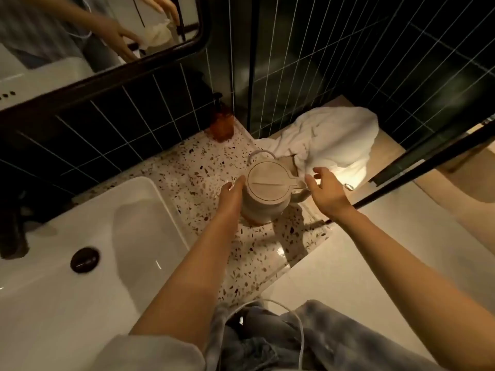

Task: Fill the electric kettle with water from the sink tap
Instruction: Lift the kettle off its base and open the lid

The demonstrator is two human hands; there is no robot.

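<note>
A cream electric kettle (267, 188) with its round lid closed stands upright on the speckled terrazzo counter (203, 172), right of the white sink (80, 277). My left hand (232, 192) lies flat against the kettle's left side, fingers touching its wall. My right hand (325, 190) hovers just right of the kettle by its handle, fingers spread and holding nothing. The dark tap (13, 231) stands at the sink's left edge, partly cut off by the frame.
An amber pump bottle (222, 124) stands in the counter's back corner. A crumpled white towel (329, 140) lies on the floor behind the kettle. A dark drain plug (85, 259) sits in the basin. A mirror (80, 30) hangs above dark tiles.
</note>
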